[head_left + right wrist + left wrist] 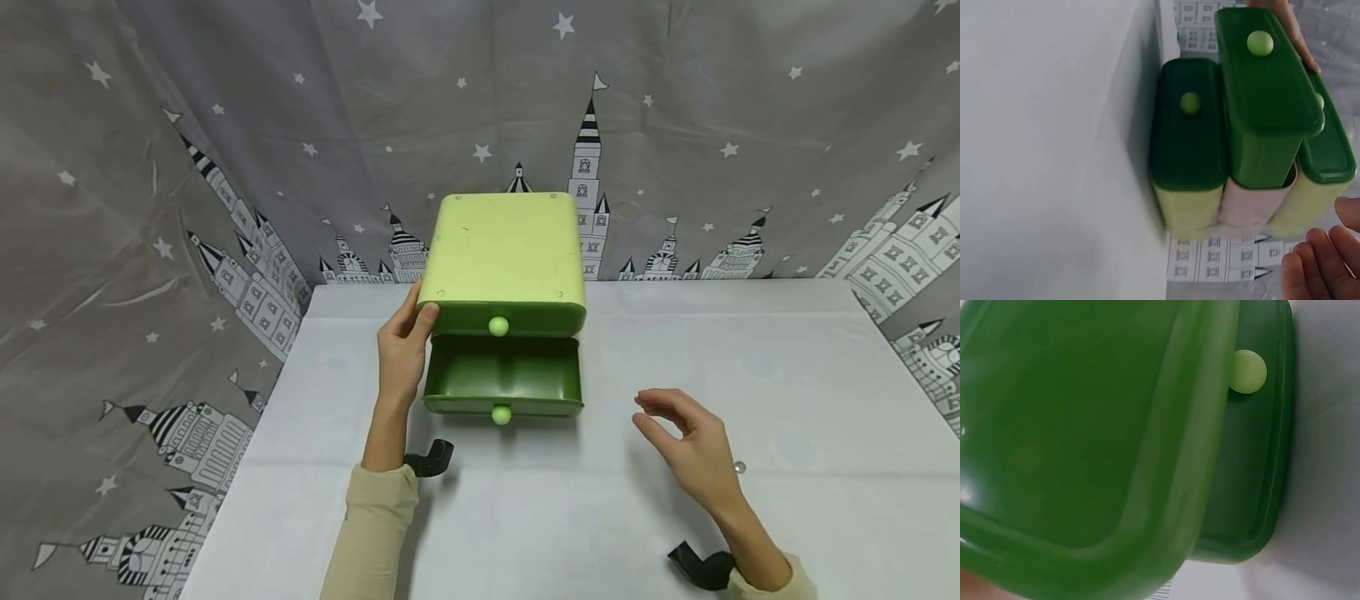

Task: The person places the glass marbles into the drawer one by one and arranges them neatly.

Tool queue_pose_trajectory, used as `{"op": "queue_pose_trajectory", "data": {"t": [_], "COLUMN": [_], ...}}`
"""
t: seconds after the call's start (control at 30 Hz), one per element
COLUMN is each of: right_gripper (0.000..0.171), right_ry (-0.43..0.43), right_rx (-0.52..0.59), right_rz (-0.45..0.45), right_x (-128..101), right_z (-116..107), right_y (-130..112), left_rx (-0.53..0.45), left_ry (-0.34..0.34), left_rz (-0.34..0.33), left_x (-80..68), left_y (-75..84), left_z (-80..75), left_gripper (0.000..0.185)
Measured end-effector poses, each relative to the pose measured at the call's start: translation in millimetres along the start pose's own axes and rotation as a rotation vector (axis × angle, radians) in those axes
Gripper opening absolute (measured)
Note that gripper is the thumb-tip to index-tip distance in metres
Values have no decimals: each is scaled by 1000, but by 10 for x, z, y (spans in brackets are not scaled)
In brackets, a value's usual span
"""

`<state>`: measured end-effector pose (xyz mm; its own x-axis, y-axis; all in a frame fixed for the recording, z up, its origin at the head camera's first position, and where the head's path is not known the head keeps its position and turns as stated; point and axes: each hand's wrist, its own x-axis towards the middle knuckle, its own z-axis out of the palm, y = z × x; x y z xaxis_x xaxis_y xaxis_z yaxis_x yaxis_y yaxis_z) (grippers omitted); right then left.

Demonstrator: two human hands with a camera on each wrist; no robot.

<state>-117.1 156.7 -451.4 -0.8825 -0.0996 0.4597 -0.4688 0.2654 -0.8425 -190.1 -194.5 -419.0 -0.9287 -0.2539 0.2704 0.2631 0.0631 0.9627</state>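
Observation:
A small drawer cabinet point(504, 250) with a yellow-green top stands towards the back of the white table. Its middle drawer point(504, 371) is pulled out and looks bare inside from above. The top drawer point(1333, 137) and bottom drawer point(1188, 140) sit closed, as the right wrist view shows. My left hand point(402, 354) grips the cabinet's upper left front corner, thumb on the front, fingers along the side. In the left wrist view green drawer surfaces and one round knob point(1249, 372) fill most of the picture. My right hand point(693, 446) hovers right of the drawer, fingers loosely bent, holding nothing.
A small clear round object point(740, 467) lies on the white table point(795, 358) beside my right hand. A grey curtain point(480, 108) printed with castles and stars hangs behind and at both sides. Black straps point(705, 567) are on my wrists.

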Motion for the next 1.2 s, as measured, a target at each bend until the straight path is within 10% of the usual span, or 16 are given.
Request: {"op": "queue_pose_trajectory", "data": {"t": [1.2], "right_gripper": [30], "right_ry": [151], "right_rx": [-226], "right_rz": [248], "right_x": [-427], "right_z": [-604], "right_y": [306], "left_rx": [11], "left_ry": [0], "left_rz": [27], "left_x": [5], "left_y": [-23], "left_z": [-4], "left_gripper": [52]}}
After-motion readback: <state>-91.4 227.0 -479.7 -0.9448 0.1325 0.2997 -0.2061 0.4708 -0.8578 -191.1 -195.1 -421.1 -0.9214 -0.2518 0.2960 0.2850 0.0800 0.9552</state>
